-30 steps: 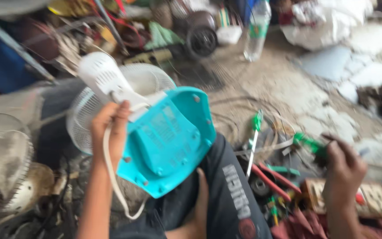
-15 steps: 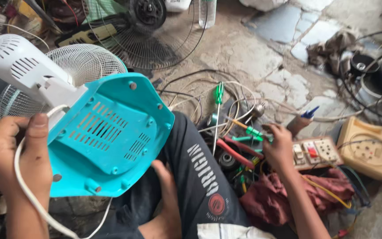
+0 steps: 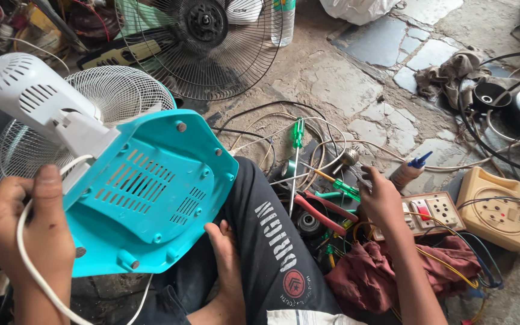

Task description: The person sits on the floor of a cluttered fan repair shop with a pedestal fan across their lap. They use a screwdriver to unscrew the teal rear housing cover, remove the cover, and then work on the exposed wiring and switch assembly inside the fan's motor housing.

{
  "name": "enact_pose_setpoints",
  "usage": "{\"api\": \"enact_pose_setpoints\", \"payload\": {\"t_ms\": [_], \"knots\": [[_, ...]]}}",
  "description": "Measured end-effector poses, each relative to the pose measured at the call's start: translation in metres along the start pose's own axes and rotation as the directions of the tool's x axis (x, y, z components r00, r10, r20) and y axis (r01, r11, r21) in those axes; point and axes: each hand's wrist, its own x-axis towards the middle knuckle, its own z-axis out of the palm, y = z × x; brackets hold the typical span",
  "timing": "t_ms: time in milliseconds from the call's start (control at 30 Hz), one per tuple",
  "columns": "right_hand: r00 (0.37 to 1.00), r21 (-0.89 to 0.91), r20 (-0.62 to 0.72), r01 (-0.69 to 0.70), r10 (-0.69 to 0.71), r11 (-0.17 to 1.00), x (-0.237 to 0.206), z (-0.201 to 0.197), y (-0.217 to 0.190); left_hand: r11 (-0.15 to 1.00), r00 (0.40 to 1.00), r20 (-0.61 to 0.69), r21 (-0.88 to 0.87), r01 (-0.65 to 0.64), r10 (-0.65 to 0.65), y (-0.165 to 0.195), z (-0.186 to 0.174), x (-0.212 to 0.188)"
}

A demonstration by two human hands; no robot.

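Left hand (image 3: pixel 28 225) wraps the edge of the turquoise fan base (image 3: pixel 145 192), thumb up along its rim, white cord (image 3: pixel 31 271) under the fingers; grip unchanged from half a second ago. Base sits over the lap, underside up, white motor housing (image 3: pixel 28 90) tilted upper left, slightly higher in view than before. Right hand (image 3: pixel 380 198) has settled onto the tool pile, fingers curled around the green-handled screwdriver (image 3: pixel 335 183). Previously it hovered just above it, beside the switch board (image 3: pixel 431 210).
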Motion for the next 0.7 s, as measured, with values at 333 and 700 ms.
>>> {"api": "enact_pose_setpoints", "payload": {"t_ms": [333,700], "knots": [[0.867,-0.166,0.454,-0.145,0.206,0.975,0.016,-0.012,-0.011,0.973,0.882,0.466,-0.224,0.046,0.065,-0.003,-0.049,-0.017],[-0.019,0.667,0.727,-0.214,-0.686,0.714,-0.112,0.019,-0.193,-0.193,0.17,0.981,-0.15,0.97,0.094,0.062,0.062,-0.193]]}}
